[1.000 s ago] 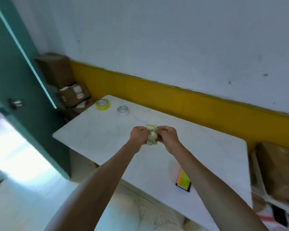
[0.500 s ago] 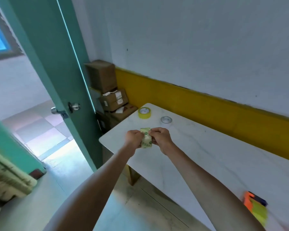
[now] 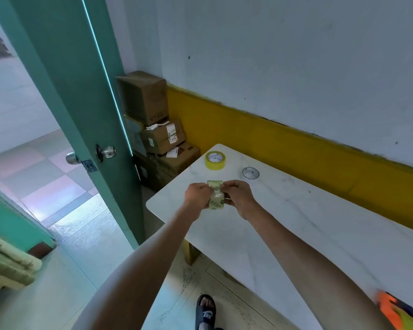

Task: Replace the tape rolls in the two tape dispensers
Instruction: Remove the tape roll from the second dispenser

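Note:
A clear tape roll (image 3: 216, 196) with green print on its core is held on edge above the left end of the white table (image 3: 320, 234). My left hand (image 3: 198, 193) grips its left side and my right hand (image 3: 237, 196) grips its right side, fingers pinching at the top. A yellow tape roll (image 3: 215, 160) lies flat near the table's far left corner. A thin, nearly used-up clear roll (image 3: 250, 173) lies to its right. An orange and yellow-green tape dispenser (image 3: 395, 312) shows partly at the lower right edge, blurred.
A teal door (image 3: 81, 96) with a metal knob (image 3: 106, 152) stands open on the left. Stacked cardboard boxes (image 3: 153, 129) fill the corner behind the table. My sandalled foot (image 3: 205, 310) is on the floor by the table's front edge.
The view has swung left, bringing in the door and pushing the dispenser to the lower right edge. Both hands still hold the clear roll, now over the table's left end.

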